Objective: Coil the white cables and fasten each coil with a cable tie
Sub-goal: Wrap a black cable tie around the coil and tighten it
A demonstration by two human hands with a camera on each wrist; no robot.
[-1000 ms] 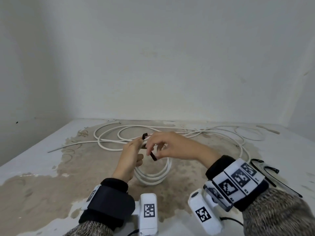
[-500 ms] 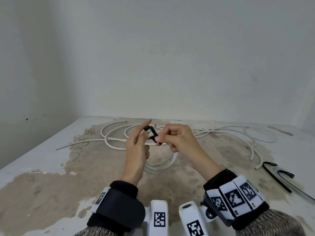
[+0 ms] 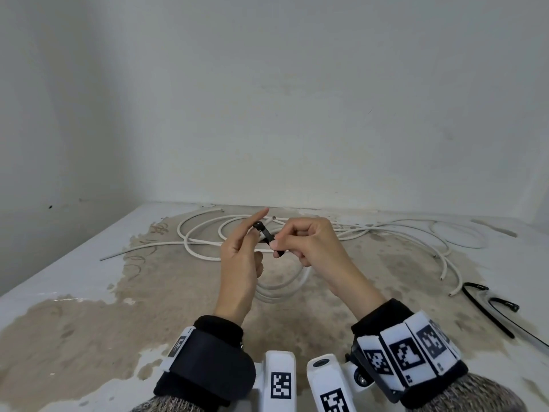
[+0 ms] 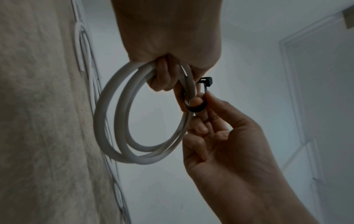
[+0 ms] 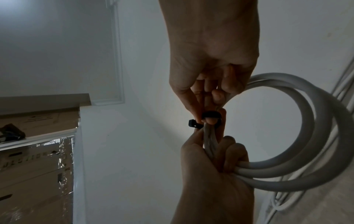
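Observation:
A small white cable coil (image 3: 282,288) hangs below my hands, above the stained table (image 3: 89,322). My left hand (image 3: 246,242) grips the top of the coil (image 4: 122,121), index finger pointing up. A black cable tie (image 3: 267,237) is looped round the coil's strands where I hold them. My right hand (image 3: 285,243) pinches the tie's strap (image 4: 197,108) between thumb and forefinger, close against the left hand. The tie's square head (image 5: 192,123) sticks out to the side. In the right wrist view the left hand (image 5: 210,166) clasps the bundled strands (image 5: 306,136).
Loose white cables (image 3: 416,233) sprawl across the back of the table, with open loops at the back left (image 3: 205,230). Spare black cable ties (image 3: 487,304) lie at the right edge. A wall stands right behind the table.
My right hand came off the top of the coil and now pinches the tie's strap, drawn to the right. The left index finger has straightened. Both hands sit a little higher.

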